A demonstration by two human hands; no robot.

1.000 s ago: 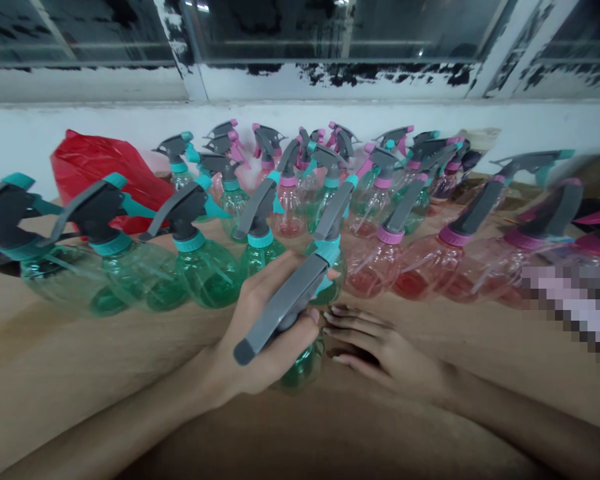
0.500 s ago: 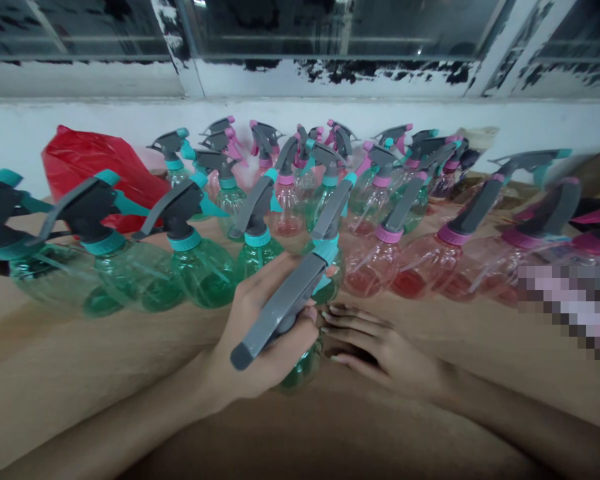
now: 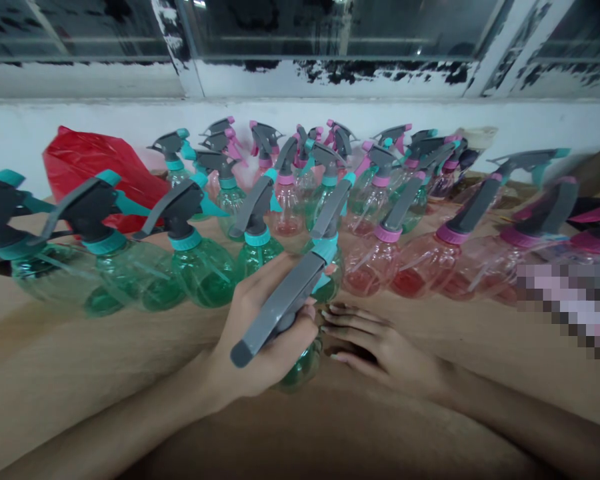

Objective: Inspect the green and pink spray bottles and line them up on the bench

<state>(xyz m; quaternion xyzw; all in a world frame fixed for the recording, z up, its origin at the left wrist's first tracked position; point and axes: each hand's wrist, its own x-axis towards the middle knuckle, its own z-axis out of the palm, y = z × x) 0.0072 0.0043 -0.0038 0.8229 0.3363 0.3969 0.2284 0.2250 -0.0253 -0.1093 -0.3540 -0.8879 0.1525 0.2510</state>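
My left hand point(image 3: 260, 333) is wrapped around the grey trigger head point(image 3: 280, 307) of a green spray bottle point(image 3: 303, 367) that stands on the wooden table point(image 3: 105, 353), near its front. Just right of that bottle, my right hand point(image 3: 375, 343) lies low on the table. Its fingers are stretched out, their tips touching the bottle's side, and they hold nothing.
Several green spray bottles point(image 3: 200, 267) with teal collars stand in a row to the left. Pink ones point(image 3: 420, 263) with pink collars stand to the right, and more of both are crowded behind. A red plastic bag point(image 3: 95, 170) lies at the back left by the white wall.
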